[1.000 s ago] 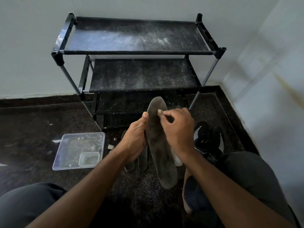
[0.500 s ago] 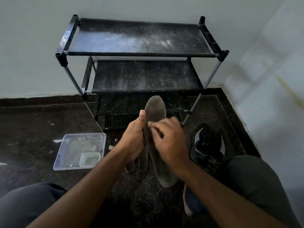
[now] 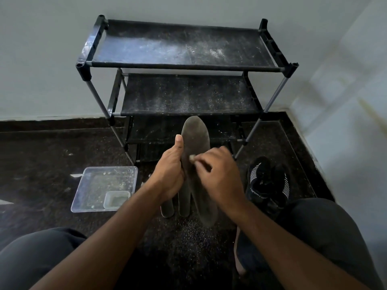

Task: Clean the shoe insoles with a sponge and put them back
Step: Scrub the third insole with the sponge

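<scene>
A long grey insole stands nearly upright in front of me, toe end up. My left hand grips its left edge, thumb raised along the side. My right hand pinches a small pale sponge piece and presses it against the insole's middle. Behind my left hand, two more grey insoles lie on the floor, mostly hidden. A pair of black sport shoes with white stripes sits on the floor to the right.
A dusty black three-tier shoe rack stands against the wall ahead. A clear plastic tray with a small tub in it lies on the dark floor at left. My knees frame the bottom corners. A white wall closes the right side.
My right hand with the sponge has slid down the insole from near the toe to the middle. The left hand keeps its grip.
</scene>
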